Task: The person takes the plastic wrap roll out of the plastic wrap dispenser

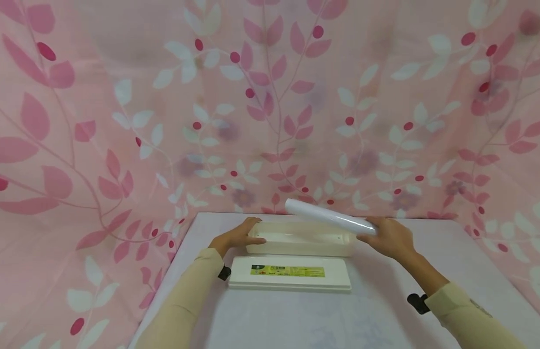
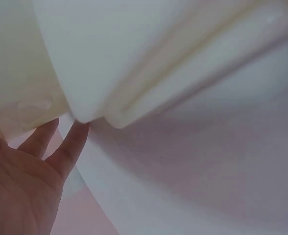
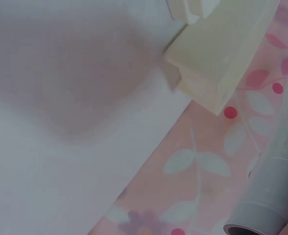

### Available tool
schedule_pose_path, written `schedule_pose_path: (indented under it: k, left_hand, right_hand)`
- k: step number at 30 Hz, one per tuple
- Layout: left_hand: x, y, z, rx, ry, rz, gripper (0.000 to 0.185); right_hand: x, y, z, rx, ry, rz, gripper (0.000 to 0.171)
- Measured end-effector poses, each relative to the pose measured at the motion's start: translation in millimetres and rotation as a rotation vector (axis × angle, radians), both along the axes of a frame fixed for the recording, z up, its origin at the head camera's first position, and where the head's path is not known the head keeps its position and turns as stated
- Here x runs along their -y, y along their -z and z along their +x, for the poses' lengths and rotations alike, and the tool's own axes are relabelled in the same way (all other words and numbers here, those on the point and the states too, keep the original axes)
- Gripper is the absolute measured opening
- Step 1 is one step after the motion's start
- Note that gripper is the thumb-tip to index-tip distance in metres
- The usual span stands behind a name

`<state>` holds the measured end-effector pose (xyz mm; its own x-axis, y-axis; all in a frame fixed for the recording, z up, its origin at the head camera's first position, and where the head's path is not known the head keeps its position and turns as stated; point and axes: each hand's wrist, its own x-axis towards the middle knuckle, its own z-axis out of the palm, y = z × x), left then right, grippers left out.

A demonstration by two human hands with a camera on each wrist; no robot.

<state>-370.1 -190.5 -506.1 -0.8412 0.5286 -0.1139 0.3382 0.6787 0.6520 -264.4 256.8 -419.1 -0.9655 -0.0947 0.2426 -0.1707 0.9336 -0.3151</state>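
Home tabletop [image 1: 383, 310], pink leaf-print curtain [image 1: 121, 121] backdrop

roll's [image 3: 269, 196] far end cut off, left fingers [image 2: 68, 147] partly hidden

Head camera looked forward and down from up high at the table [image 1: 383, 315], left wrist camera sat very close under the white box [image 2: 134, 49], right wrist camera looked along the roll [image 3: 276, 186], both wrist views shared that box.

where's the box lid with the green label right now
In the head view the lid lies flat on the table, centre, just in front of the open box and between the two forearms.
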Motion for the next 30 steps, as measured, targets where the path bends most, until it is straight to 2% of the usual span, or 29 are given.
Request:
schedule_pose_path:
  k: [5,19,24,30]
  left_hand:
    - [0,5.2,-0.9,0.012,-0.011,-0.014,0.088]
    - [-5,-1.7,-3.0,0.000,-0.018,-0.016,0.089]
    - [-4,-0.8,0.3,0.026,-0.045,-0.027,0.092]
    - [-2,-1.9,0.7,0.016,-0.029,-0.020,0.092]
  right_hand:
    - [-6,6.4,5.2,0.006,0.040,-0.013,0.060]
    - [-17,7.1,13.7,-0.007,0.100,-0.035,0.058]
    - [-19,13.5,16.9,0.033,0.117,-0.057,0.060]
    - [-24,17.8,17.8,0.040,0.147,-0.062,0.062]
